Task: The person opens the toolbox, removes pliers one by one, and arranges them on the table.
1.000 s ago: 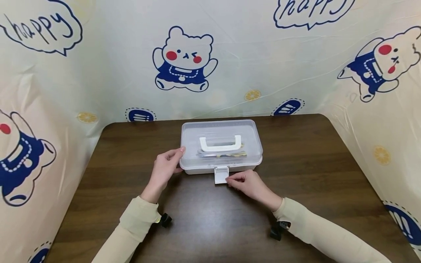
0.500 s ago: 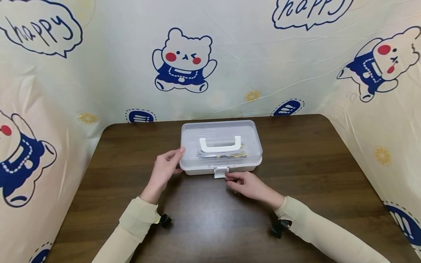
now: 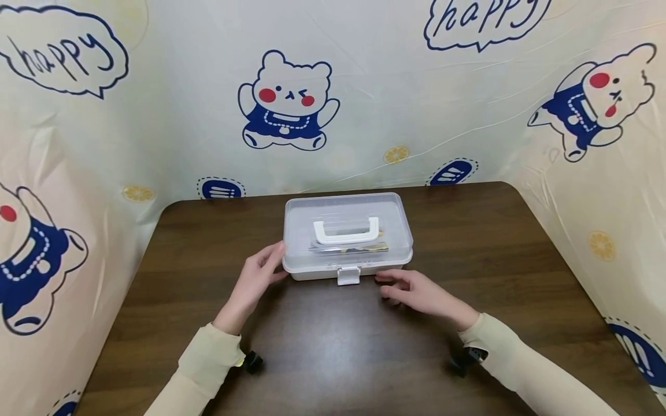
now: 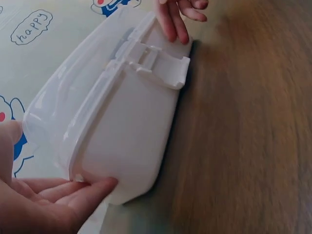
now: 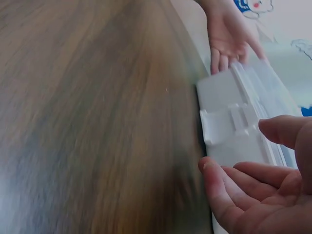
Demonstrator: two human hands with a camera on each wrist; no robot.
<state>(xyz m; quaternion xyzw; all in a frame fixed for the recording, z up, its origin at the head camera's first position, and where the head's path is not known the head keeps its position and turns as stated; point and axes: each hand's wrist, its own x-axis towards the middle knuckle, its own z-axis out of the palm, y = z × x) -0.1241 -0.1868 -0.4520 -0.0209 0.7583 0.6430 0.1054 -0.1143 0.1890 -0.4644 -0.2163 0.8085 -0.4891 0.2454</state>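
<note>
A clear-lidded plastic storage box (image 3: pixel 364 208) with a white handle (image 3: pixel 347 237) lies on the table, its lid down. On its front, a white latch (image 3: pixel 348 275) slants out from the wall, as the left wrist view also shows. My left hand (image 3: pixel 256 276) is at the box's left end, with nearly straight fingers touching the lower wall and the thumb by the lid. My right hand (image 3: pixel 416 290) is just right of the latch, fingers loosely extended along the front wall and holding nothing. Flat, partly yellow items (image 3: pixel 364 248) show blurred through the lid.
The brown wooden table (image 3: pixel 333 346) runs back to a printed cloth (image 3: pixel 385 75) with cartoon bears, which also encloses both sides. The box is close to the table's back edge. Small black devices are strapped at both wrists.
My right hand has come off the latch and drawn back to the right. The latch flap, which reached further out at first, has swung in toward the front wall. My left hand stays at the box.
</note>
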